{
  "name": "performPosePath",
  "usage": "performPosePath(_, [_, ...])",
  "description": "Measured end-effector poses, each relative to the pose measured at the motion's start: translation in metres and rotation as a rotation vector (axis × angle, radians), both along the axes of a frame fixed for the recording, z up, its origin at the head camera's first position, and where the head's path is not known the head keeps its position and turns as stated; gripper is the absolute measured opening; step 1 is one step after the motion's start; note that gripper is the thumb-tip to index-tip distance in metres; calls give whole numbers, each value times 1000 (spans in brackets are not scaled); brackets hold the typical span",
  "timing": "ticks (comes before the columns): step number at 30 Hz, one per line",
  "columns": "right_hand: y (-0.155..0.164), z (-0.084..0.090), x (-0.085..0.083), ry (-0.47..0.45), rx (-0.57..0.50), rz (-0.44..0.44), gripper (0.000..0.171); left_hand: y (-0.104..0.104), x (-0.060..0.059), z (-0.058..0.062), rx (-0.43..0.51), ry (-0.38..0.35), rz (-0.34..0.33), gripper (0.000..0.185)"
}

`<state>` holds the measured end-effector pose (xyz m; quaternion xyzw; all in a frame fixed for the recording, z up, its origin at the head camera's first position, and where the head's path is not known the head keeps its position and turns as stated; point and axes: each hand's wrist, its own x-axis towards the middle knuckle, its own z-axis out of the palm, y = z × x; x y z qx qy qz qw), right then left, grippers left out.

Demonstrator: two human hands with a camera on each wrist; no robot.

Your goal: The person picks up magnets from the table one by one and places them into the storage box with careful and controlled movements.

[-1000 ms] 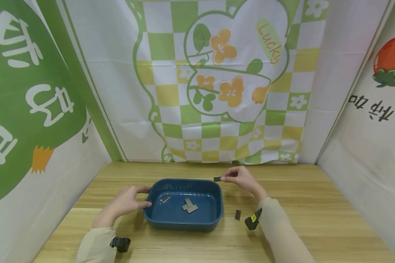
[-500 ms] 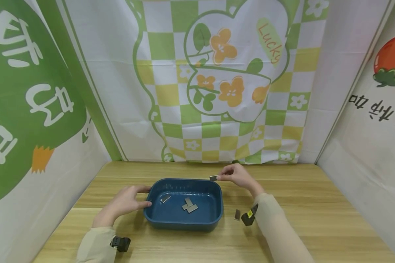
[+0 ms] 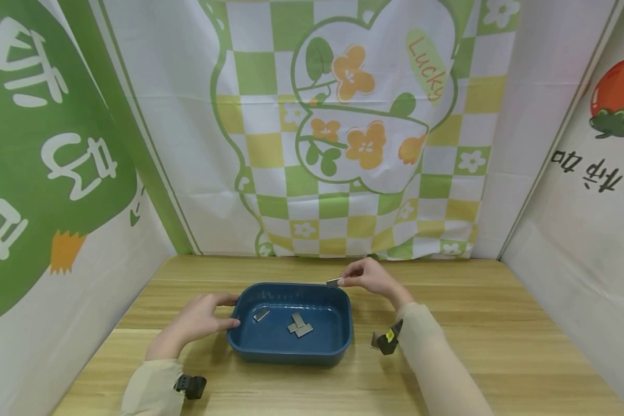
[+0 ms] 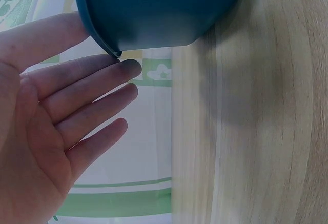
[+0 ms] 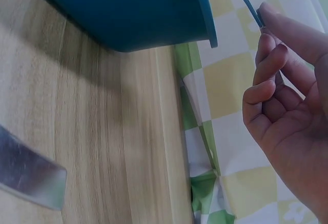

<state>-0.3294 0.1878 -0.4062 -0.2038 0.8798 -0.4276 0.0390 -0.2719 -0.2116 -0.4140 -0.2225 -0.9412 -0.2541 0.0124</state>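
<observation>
A dark blue rectangular box point(image 3: 290, 356) stands on the wooden table. My left hand point(image 3: 199, 318) rests against its left end, thumb at the rim. In the left wrist view the fingers point(image 4: 97, 88) extend fairly straight past the rim. Over the back right corner of the box, my right hand point(image 3: 373, 278) pinches a small flat rectangular metal piece point(image 3: 333, 282) between thumb and fingertips. That piece shows edge-on in the right wrist view, above the curled other fingers point(image 5: 261, 98). Inside the box lie a small cluster of similar metal pieces point(image 3: 304, 330) and a single piece point(image 3: 262, 314) at left.
Another flat metal piece point(image 3: 374, 340) lies on the table right of the box, partly hidden by the black right wrist camera point(image 3: 388, 343). A second black camera point(image 3: 190, 386) sits on the left wrist. Printed cloth point(image 3: 333, 225) hangs behind the table point(image 3: 499, 346).
My right hand has moved left with the metal piece, from beside the box to over its back right corner. The left hand and box have stayed put.
</observation>
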Motion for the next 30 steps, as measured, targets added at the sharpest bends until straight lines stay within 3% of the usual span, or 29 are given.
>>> performPosePath(20, [-19, 3, -5, -31, -10, 61, 18, 0, 1, 1, 15, -9, -10, 53])
performPosePath(30, [-27, 5, -7, -17, 43, 75, 20, 0, 2, 2, 2, -4, -5, 53])
